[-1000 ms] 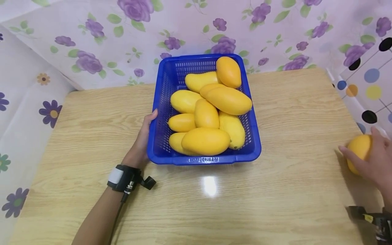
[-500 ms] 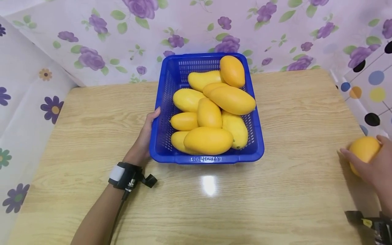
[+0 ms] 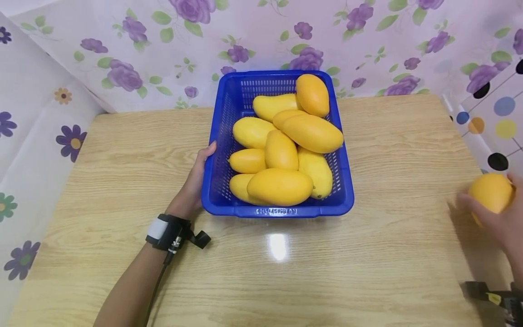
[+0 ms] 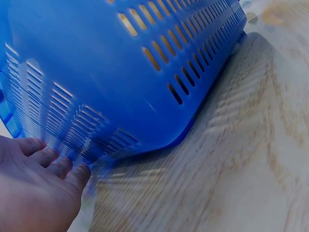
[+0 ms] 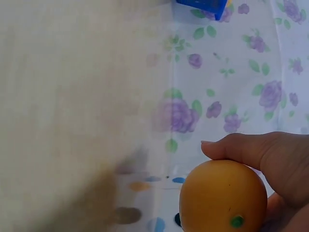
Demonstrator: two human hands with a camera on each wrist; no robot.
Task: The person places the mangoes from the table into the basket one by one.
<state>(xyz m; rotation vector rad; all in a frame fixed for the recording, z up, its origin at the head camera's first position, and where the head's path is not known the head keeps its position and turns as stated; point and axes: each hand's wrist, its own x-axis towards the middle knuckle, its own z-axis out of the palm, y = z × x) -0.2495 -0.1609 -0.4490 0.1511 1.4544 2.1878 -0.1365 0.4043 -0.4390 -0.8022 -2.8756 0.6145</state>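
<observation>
At the left side of a blue plastic basket [image 3: 278, 211], my left hand [image 3: 193, 186] holds on, thumb at the rim. In the left wrist view its fingers [image 4: 60, 166] lie against the slotted wall. Several yellow mangoes [image 3: 279, 186] are piled inside the basket. At the far right my right hand [image 3: 504, 229] grips another mango [image 3: 491, 193] between thumb and fingers. The right wrist view shows the stem end of that mango [image 5: 222, 195], with the thumb along its side; the other fingers are mostly hidden behind it.
The basket stands near the back of a wooden table [image 3: 388, 263]. A flowered sheet [image 3: 159, 54] rises along the back, and a dotted sheet [image 3: 496, 122] borders the right edge. Both wrists wear strapped cameras, the left one [image 3: 200, 239] with a cable along the forearm.
My right hand has raised the mango a little and tilted it, still at the far right. The left hand has stayed on the basket. The whole view has shifted slightly.
</observation>
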